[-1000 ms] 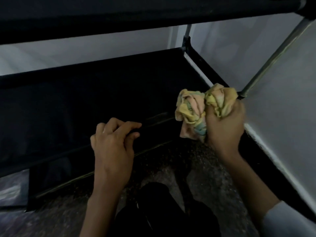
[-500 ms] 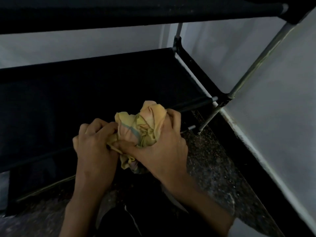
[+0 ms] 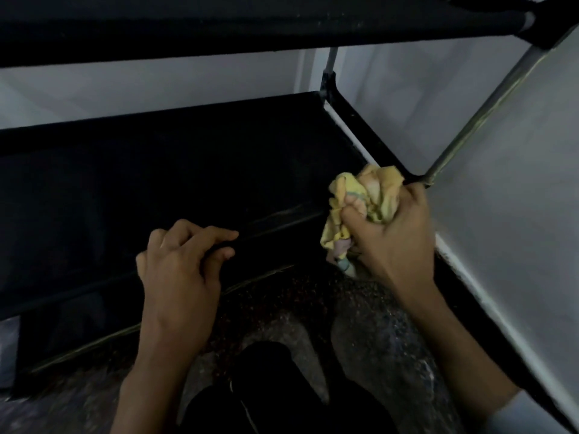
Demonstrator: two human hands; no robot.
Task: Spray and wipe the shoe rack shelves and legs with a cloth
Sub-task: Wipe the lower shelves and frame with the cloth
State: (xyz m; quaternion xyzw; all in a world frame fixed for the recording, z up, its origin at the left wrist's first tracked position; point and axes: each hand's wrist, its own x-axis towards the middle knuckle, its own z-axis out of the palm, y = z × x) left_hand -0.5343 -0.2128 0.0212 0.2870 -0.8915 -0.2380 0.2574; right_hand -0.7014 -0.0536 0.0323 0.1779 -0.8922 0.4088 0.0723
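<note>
R hand [image 3: 388, 242] grips cloth [image 3: 363, 195] at rack corner.

The left hand [image 3: 175, 277] reaches forward on a bare forearm, knuckles up, its fingers curled over the front bar of the black fabric lower shelf [image 3: 188, 189] and its thumb tucked under the bar's edge. The right hand [image 3: 391, 239] is at the right end of that same bar, near the shelf's front right corner, fist clenched round a crumpled yellow and pink cloth [image 3: 360, 195]. Its forearm runs back and rightward into a pale sleeve.
</note>
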